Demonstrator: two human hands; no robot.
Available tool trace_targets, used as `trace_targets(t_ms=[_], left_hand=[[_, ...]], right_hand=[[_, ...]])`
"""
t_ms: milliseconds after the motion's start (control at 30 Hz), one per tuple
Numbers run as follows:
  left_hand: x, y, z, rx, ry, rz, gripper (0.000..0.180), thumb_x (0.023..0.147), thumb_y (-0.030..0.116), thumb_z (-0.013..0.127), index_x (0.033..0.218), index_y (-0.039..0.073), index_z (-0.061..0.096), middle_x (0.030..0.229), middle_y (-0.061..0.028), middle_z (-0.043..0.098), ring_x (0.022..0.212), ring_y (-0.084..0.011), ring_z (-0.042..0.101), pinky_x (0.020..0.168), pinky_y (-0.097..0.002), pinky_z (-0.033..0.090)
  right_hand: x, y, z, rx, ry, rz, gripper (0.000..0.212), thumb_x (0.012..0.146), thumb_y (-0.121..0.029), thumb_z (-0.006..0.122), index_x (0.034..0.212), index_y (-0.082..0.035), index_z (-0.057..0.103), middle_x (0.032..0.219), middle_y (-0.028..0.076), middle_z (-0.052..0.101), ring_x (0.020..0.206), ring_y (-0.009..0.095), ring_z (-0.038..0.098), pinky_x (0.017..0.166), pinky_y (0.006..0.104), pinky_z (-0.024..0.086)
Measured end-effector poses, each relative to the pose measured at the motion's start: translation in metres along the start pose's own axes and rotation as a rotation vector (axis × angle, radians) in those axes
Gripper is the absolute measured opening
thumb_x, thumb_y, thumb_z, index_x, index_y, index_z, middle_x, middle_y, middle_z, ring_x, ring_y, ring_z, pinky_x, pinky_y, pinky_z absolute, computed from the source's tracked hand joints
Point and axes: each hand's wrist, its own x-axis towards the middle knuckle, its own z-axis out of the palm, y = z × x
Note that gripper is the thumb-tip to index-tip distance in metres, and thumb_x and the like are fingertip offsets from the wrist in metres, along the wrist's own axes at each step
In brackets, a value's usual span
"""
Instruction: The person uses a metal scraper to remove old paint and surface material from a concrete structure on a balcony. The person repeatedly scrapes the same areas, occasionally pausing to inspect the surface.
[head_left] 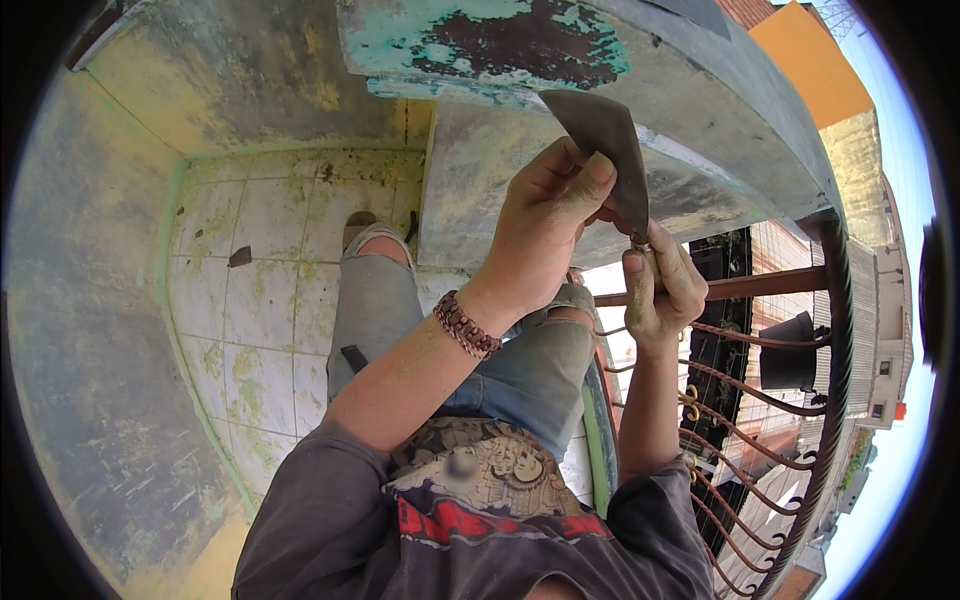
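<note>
A dark metal scraper point(625, 150) is held up between my two hands in front of the painted ledge. Its broad blade widens away from the handle to a slanted end with a sharp corner at the upper left. My left hand point(545, 215), with a braided brown bracelet point(466, 326) at the wrist, grips the blade's side, thumb lying along its face. My right hand point(665, 280) closes around the handle just below the blade's neck. Most of the handle is hidden by those fingers. Both hands look dusty.
Behind the blade runs a concrete ledge point(720, 110) with peeling turquoise paint and a dark patch point(520, 45). A rusty curled metal railing point(835, 380) and a black pot point(788, 352) stand at right. Stained white floor tiles point(262, 300) and a weathered wall point(90, 330) lie left.
</note>
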Motion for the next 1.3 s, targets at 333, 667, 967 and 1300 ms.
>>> trace_targets(t_ms=[333,667,967,1300], left_hand=[[0.006,-0.011,-0.002,-0.125,-0.027,0.01,0.024,0.1,0.03,0.053,0.108,0.008,0.056,0.1,-0.0076,0.064,0.097,-0.0196,0.061,0.086,-0.0395,0.05],[-0.005,0.004,-0.005,-0.145,0.036,0.047,0.022,0.101,0.028,0.052,0.107,0.007,0.056,0.098,-0.0082,0.064,0.098,-0.0207,0.061,0.088,-0.0399,0.047],[-0.02,0.024,-0.011,-0.02,0.19,0.025,0.02,0.1,0.028,0.053,0.104,0.009,0.057,0.098,-0.0044,0.063,0.094,-0.0191,0.062,0.092,-0.0388,0.044],[-0.008,-0.001,0.006,0.294,0.18,0.013,0.017,0.096,0.017,0.064,0.087,0.003,0.057,0.075,0.0017,0.06,0.069,-0.0038,0.055,0.064,-0.0212,0.045]], right_hand=[[0.013,0.02,-0.003,-0.061,-0.007,-0.149,0.036,0.08,-0.003,0.074,0.115,0.0,0.068,0.069,0.011,0.066,0.057,0.014,0.058,0.052,0.0258,0.045],[0.024,0.006,0.011,-0.039,-0.037,-0.176,0.037,0.075,-0.003,0.076,0.111,-0.001,0.069,0.07,0.009,0.068,0.057,0.015,0.062,0.051,0.0251,0.047],[0.004,-0.018,0.024,0.156,-0.182,0.098,0.043,0.08,-0.006,0.076,0.12,0.002,0.064,0.081,0.013,0.07,0.065,0.017,0.065,0.06,0.025,0.05],[-0.044,-0.007,0.018,0.385,0.047,0.354,0.043,0.096,-0.008,0.057,0.137,0.002,0.051,0.073,0.003,0.062,0.055,0.004,0.045,0.049,0.0199,0.034]])
